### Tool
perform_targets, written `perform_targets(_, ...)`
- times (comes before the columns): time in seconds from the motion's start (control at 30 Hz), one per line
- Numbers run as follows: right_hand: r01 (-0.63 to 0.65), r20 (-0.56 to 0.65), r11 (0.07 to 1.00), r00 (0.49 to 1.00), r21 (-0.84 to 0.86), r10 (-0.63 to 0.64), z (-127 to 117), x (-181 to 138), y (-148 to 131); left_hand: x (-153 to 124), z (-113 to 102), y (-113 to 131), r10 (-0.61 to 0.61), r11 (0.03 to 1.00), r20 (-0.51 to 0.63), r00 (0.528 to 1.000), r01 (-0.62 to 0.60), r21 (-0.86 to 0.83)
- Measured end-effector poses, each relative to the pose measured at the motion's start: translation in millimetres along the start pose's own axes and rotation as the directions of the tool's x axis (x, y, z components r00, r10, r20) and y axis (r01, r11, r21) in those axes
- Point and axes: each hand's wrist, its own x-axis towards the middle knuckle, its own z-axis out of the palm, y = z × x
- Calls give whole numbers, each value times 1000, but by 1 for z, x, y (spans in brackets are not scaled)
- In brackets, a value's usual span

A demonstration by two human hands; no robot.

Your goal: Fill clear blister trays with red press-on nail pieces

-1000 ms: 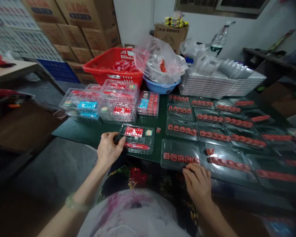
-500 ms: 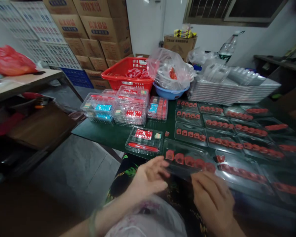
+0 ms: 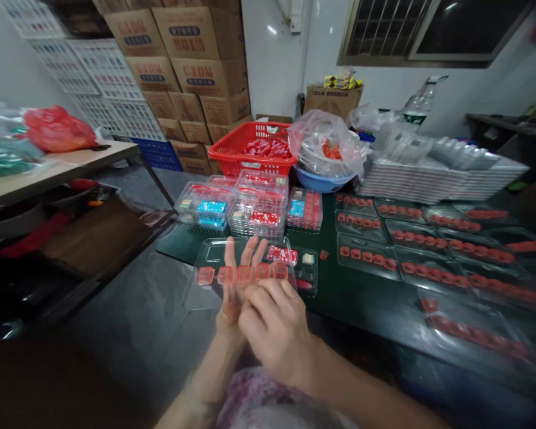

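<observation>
A shallow clear plastic tray [image 3: 212, 253] with a row of several red square pieces [image 3: 205, 275] is held up over the table's near edge. My left hand [image 3: 231, 307] is beneath it, supporting it; its spread fingers show through the plastic. My right hand [image 3: 274, 328] is closed at the tray's near right edge, fingers curled, with their tips partly hidden. Behind the held tray, partly covered by it, lies a compartment box [image 3: 312, 277] with a red dotted packet [image 3: 282, 255] and a small striped item [image 3: 308, 258].
Similar trays [image 3: 368, 256] with red pieces lie in rows on the dark green table [image 3: 339, 304]. Filled boxes [image 3: 256, 208] are stacked at the back, before a red basket [image 3: 250, 161] and a blue basin [image 3: 324, 182]. A stack of clear trays [image 3: 429, 176] stands back right.
Both hands have moved left with the tray, away from the rows. My left hand has gone under it with fingers spread. The view has also shifted.
</observation>
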Motion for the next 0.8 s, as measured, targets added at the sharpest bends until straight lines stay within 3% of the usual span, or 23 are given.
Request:
perform_targets(0.1, -32, 29, 999, 999, 27, 31, 3, 15, -1, 11, -2, 1, 117, 987, 30, 993, -113, -118)
perform_targets(0.17, -47, 24, 999, 999, 17, 47, 0, 20, -2, 16, -4, 1, 109, 989, 50, 993, -103, -107)
perform_targets(0.33, -126, -110, 991, 987, -38, 121, 0, -14, 8, 24, -17, 21, -39, 982, 26, 999, 34, 184)
perform_targets(0.4, -218, -48, 973, 975, -79, 215, 7, -43, 23, 30, -23, 34, -76, 950, 15, 997, 68, 306)
perform_targets(0.47, -289, 92, 946, 948, -144, 304, 16, -71, 38, 38, -25, 45, -120, 921, 22, 993, 103, 376)
perform_targets(0.57, -310, 207, 929, 914, -200, 349, 23, -99, 54, 51, -16, 52, -192, 869, 75, 979, 134, 477)
perform_targets(0.67, -297, 218, 934, 916, -200, 338, 17, -112, 60, 57, 6, 42, -271, 689, 205, 940, 41, 724)
perform_targets(0.73, -291, 197, 937, 924, -190, 327, 11, -119, 60, 56, 22, 27, -328, 433, 309, 893, -148, 889)
perform_targets(0.8, -301, 159, 937, 931, -176, 329, 6, -127, 60, 51, 34, 8, -402, 136, 376, 835, -352, 926)
